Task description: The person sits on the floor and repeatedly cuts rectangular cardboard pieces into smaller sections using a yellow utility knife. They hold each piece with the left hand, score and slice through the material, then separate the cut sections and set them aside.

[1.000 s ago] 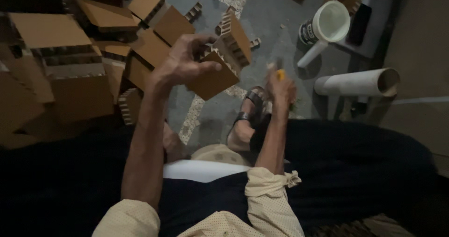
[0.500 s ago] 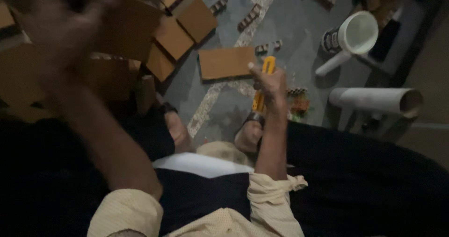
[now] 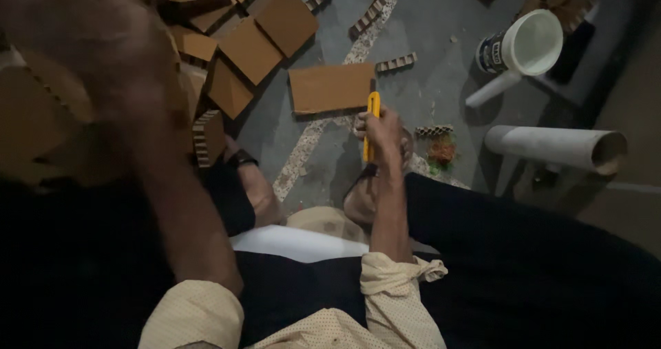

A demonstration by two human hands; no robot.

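The work in hand looks like cutting cardboard into pieces, and this moment reads as a pause between cuts. The floor (image 3: 427, 94) is grey and littered; at about 10 o'clock from the right hand sits a heap of cardboard (image 3: 227, 39) squares, partly overlapping. A single flat sheet (image 3: 330, 87) lies just beyond the right hand, at its 11 o'clock, close to the knife tip but, as far as I can tell, not touched. At 3 o'clock lies a white tube (image 3: 551, 146), and at 1 o'clock a white tub (image 3: 530, 43) on its side. The left hand (image 3: 89, 53) is raised near the camera and blurred; whether it is spread or closed I cannot tell. The right hand (image 3: 382, 132) is curled tight round a yellow knife (image 3: 372, 115), pointing toward 12 o'clock. A next cut would call for bringing a sheet under the blade and steadying it.
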